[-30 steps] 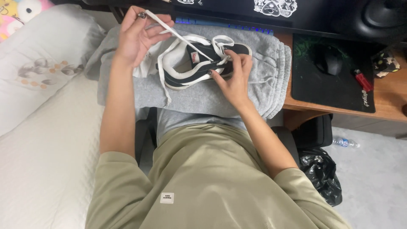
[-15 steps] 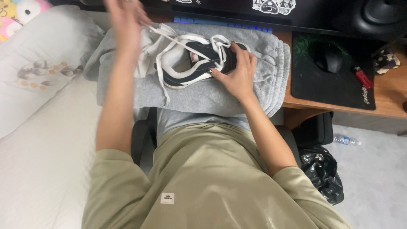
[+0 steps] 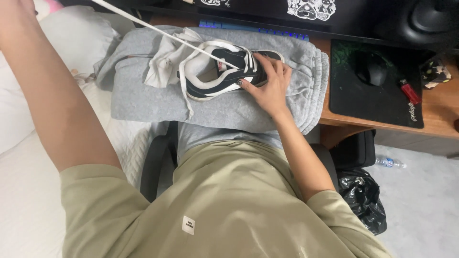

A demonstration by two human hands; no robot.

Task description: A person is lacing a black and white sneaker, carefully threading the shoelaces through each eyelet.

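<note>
A black and white sneaker [image 3: 224,79] lies on its side on a folded grey sweat garment [image 3: 143,102] across my lap and the desk edge. My right hand [image 3: 268,86] presses down on the shoe's toe end and holds it still. One white shoelace [image 3: 162,34] runs taut from the eyelets up and left, out of the top edge. My left hand [image 3: 16,10] is raised to the top left corner; its fingers are cut off by the frame, in line with the pulled lace. A crumpled white cloth [image 3: 165,62] lies beside the shoe's heel.
A wooden desk [image 3: 440,126] at the right carries a black mouse pad [image 3: 349,98], a black mouse [image 3: 370,68] and a red lighter [image 3: 410,91]. A keyboard [image 3: 248,27] sits behind the shoe. A white bed [image 3: 24,200] lies at the left; a black bag [image 3: 363,200] and bottle [image 3: 389,162] are on the floor.
My left arm has swung up and to the left, drawing the lace out long and taut. My right hand has moved from the shoe's side onto its toe end.
</note>
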